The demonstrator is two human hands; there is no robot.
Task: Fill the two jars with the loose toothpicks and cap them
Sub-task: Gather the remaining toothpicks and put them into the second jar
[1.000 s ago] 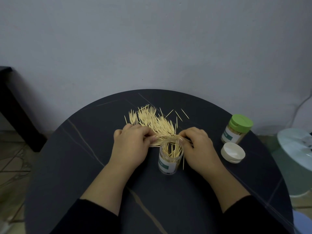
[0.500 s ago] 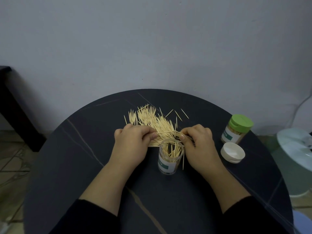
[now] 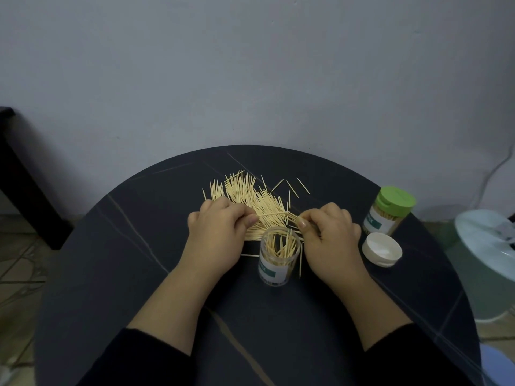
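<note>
Toothpicks (image 3: pixel 271 214) are pinched in a small bundle between both thumbs and forefingers, lying crosswise just above the open jar (image 3: pixel 279 256); a second ago the bundle sat lower, at the jar's rim. Left hand (image 3: pixel 220 232) grips its end at nine o'clock of the jar, right hand (image 3: pixel 328 235) at three o'clock, both curled tight. Loose pile (image 3: pixel 245 196) spreads at twelve o'clock on the round table (image 3: pixel 139 246), unchanged. Capped jar (image 3: pixel 388 210) and white lid (image 3: pixel 382 249) stand toward three o'clock, unmoved.
</note>
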